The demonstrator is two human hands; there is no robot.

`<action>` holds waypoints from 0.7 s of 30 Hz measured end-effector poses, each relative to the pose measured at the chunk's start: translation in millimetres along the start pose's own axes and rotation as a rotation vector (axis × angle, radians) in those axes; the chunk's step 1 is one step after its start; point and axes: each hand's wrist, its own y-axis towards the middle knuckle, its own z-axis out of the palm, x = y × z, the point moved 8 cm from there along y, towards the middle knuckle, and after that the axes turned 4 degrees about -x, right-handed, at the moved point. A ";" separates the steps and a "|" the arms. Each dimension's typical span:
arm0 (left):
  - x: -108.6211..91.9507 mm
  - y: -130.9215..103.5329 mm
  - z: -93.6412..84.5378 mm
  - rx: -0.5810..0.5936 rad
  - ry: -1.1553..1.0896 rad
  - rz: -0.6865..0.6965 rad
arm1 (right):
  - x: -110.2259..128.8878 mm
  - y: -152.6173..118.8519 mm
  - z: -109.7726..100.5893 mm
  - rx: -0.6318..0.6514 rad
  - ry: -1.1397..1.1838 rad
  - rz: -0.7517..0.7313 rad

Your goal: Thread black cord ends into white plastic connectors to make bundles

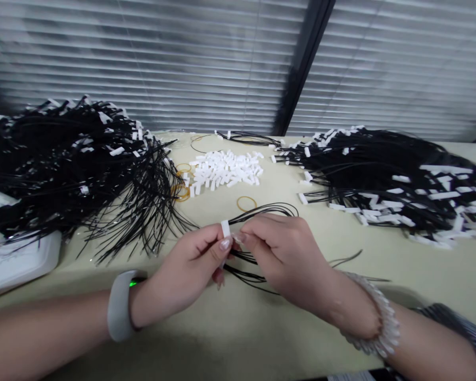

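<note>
Near the middle of the table, my left hand (194, 264) pinches a small white connector (226, 228) between thumb and index finger. A bundle of thin black wires (246, 276) runs from its fingers to the right, passing under my other hand. My right hand (285, 254) is closed just to the right of the white connector, its thumb and index fingertips pressed together close to my left thumb. What those fingertips grip is too small to make out. More black wires loop behind my right hand.
A pile of small white connectors (228, 169) lies behind my hands, with yellow rubber bands (246, 203) around it. Large heaps of black wires stand at the left (55, 169) and right (381, 169). A white tray (43, 259) sits at the left edge. Window blinds (162, 63) rise behind the table.
</note>
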 end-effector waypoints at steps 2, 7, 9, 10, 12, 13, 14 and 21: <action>1.2 -0.1 -0.3 -0.003 0.003 0.000 | -0.1 -1.4 1.1 -0.014 0.002 0.006; 5.5 0.6 -1.9 -0.011 -0.054 -0.023 | -0.9 1.7 3.4 -0.023 0.006 0.012; 7.3 2.0 -3.8 -0.024 -0.078 -0.038 | -0.4 5.2 -2.3 -0.009 0.007 -0.017; 8.7 2.7 -5.3 -0.039 -0.086 -0.049 | -1.1 6.8 -8.0 -0.002 -0.001 -0.028; 12.2 4.0 -10.0 -0.091 -0.111 -0.075 | -7.2 8.8 -22.3 0.033 -0.012 0.003; 14.1 4.4 -12.5 -0.122 -0.125 -0.089 | -15.2 8.5 -28.1 0.082 0.002 0.079; 15.7 4.5 -14.6 -0.148 -0.136 -0.098 | -24.1 6.8 -31.5 0.156 0.059 0.174; 17.9 3.7 -18.1 -0.191 -0.094 -0.115 | -57.0 -0.6 -40.0 0.179 0.782 0.602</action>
